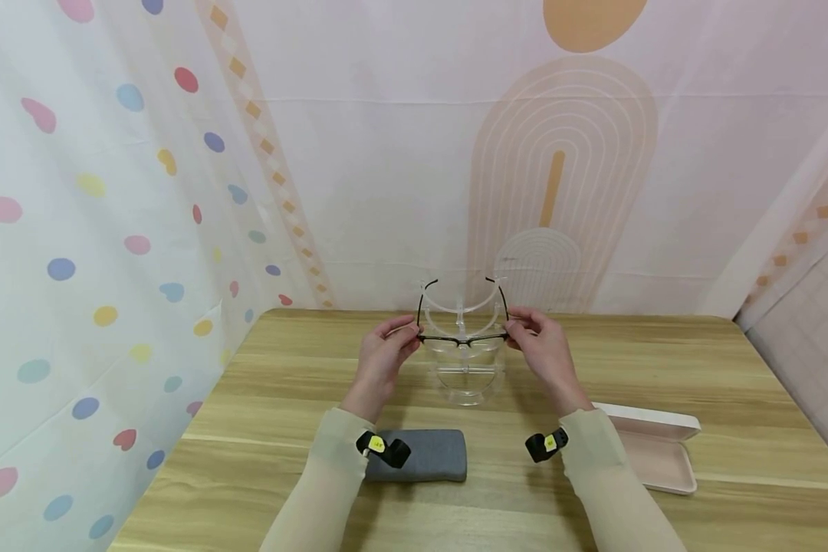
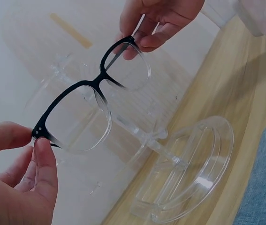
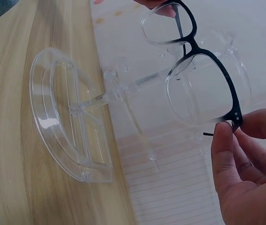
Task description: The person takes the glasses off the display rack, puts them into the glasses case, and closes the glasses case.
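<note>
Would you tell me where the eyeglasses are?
In the head view, the eyeglasses are right of centre, by the clear stand, between left hand and right hand.

Curtained nook: printed drapes (image 1: 386,176) behind a wooden table (image 1: 662,360).

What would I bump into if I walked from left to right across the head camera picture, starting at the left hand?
Left hand → glasses → right hand → open pale pink case.
</note>
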The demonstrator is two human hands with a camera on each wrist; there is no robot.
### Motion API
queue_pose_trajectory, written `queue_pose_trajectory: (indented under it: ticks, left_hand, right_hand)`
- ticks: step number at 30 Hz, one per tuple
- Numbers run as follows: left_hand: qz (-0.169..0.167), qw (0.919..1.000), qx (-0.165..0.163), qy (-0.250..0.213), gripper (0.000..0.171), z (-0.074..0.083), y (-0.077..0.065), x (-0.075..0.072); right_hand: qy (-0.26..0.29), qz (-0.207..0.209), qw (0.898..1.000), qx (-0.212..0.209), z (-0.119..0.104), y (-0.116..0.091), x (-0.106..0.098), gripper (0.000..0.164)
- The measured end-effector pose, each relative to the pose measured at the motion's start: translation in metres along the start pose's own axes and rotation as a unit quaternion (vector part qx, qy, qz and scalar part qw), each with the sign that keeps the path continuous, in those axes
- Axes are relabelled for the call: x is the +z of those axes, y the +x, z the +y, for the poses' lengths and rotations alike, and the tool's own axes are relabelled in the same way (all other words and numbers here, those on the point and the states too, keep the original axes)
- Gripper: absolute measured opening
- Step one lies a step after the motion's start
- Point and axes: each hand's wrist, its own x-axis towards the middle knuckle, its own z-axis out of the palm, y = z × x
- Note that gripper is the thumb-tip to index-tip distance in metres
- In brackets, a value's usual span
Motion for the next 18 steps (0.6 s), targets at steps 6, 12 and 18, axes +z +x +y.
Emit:
queue_pose_trajectory:
  ticks: [6, 12, 18]
  left_hand:
    - [-0.003, 1.0, -0.003, 0.001, 0.034, 0.0, -0.005, 0.001]
    - [-0.007, 0.9999, 0.004, 0.006, 0.034, -0.002, -0.009, -0.001]
    - [-0.007, 1.0, -0.004, 0.005, 0.033, -0.003, -0.017, -0.003]
  right_hand:
    - [0.006, -0.008, 1.0, -0.008, 0.0, -0.005, -0.004, 0.033]
    - [0.018, -0.011, 1.0, -0.015, 0.001, -0.011, -0.006, 0.033]
    - [0.028, -0.012, 0.999, -0.021, 0.001, -0.018, -0.007, 0.032]
